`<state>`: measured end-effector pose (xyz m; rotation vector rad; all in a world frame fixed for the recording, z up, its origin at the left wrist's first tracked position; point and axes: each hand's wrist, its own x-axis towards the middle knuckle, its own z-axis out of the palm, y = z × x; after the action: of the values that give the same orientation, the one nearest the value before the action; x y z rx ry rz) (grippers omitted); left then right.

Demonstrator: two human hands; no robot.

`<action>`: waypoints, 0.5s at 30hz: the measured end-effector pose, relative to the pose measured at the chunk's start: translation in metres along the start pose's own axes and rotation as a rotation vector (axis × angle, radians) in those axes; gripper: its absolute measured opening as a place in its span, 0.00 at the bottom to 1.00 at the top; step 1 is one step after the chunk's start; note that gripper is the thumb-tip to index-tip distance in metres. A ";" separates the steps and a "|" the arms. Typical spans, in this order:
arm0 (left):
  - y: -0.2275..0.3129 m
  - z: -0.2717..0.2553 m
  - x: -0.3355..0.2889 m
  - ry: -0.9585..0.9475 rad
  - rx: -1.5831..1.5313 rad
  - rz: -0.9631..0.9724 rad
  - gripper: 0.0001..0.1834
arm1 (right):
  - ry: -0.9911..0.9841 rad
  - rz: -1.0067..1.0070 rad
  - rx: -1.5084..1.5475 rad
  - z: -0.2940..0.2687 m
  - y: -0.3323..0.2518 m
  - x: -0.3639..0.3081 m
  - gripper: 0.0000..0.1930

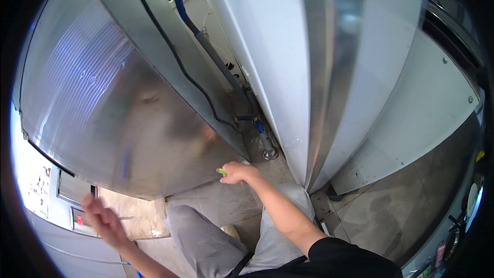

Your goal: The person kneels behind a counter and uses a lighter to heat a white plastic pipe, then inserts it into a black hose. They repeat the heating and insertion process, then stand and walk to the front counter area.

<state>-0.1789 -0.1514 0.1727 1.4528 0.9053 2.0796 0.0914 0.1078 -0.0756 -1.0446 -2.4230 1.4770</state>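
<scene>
Holding a small green object [222,172] by a metal cabinet [139,139].
Right hand [239,173]: grip clenched on it. Left hand [105,222]: raised, grip released. Object picked up, not yet put down.

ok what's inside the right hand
The end of a small green object pokes out of the right hand. The curled fingers cover the rest, so its full shape and what it is cannot be told.
</scene>
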 end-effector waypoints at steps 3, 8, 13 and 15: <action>-0.051 0.052 -0.024 -0.050 0.271 -0.203 0.20 | 0.072 -0.333 0.200 -0.016 -0.010 -0.017 0.19; -0.068 0.090 0.033 -0.244 -0.006 -0.011 0.12 | -0.058 -0.300 -0.021 -0.015 -0.013 -0.058 0.27; -0.048 0.064 0.082 -0.284 -0.438 0.019 0.12 | 0.049 -0.366 0.217 0.029 0.031 -0.188 0.20; -0.062 0.057 0.088 -0.371 -0.476 -0.053 0.12 | 0.212 -0.013 0.878 0.055 0.077 -0.323 0.19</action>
<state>-0.1568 -0.0341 0.1979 1.4549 0.2754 1.7424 0.3494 -0.1076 -0.0888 -0.8835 -1.3613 1.9863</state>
